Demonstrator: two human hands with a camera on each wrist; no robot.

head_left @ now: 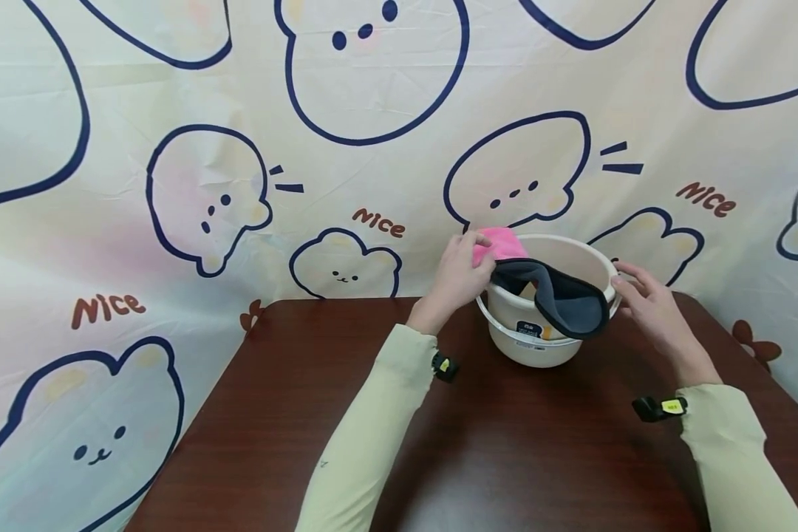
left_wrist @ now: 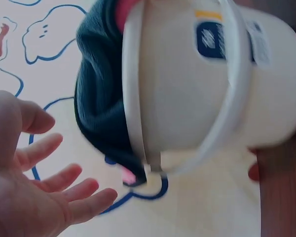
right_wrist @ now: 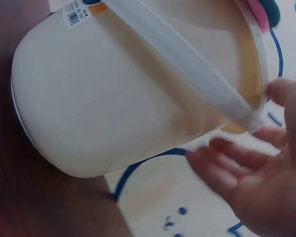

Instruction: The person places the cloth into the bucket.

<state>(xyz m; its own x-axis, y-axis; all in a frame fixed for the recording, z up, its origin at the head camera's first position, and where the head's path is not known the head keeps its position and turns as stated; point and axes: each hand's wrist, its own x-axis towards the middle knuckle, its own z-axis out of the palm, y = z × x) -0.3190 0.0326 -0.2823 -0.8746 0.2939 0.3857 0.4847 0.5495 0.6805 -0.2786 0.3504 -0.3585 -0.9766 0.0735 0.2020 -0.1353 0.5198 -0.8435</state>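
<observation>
A cream bucket (head_left: 524,307) stands upright at the back right of the table, its white handle (left_wrist: 239,74) hanging down across the front. Draped over its near rim is a cloth (head_left: 568,299), dark grey with a black edging, with a pink part (head_left: 501,244) at the left. By the bucket's left side is my left hand (head_left: 464,270), next to the pink part; in the left wrist view its fingers are spread and apart from the cloth. My right hand (head_left: 655,307) holds the bucket's right rim, with the thumb at the rim and a finger by the handle's end.
The bucket rests on a dark brown wooden table (head_left: 326,391), close to its back edge. Behind the table hangs a pale curtain (head_left: 366,177) with cartoon bears printed on it. Labels (left_wrist: 212,39) are stuck on the bucket's side.
</observation>
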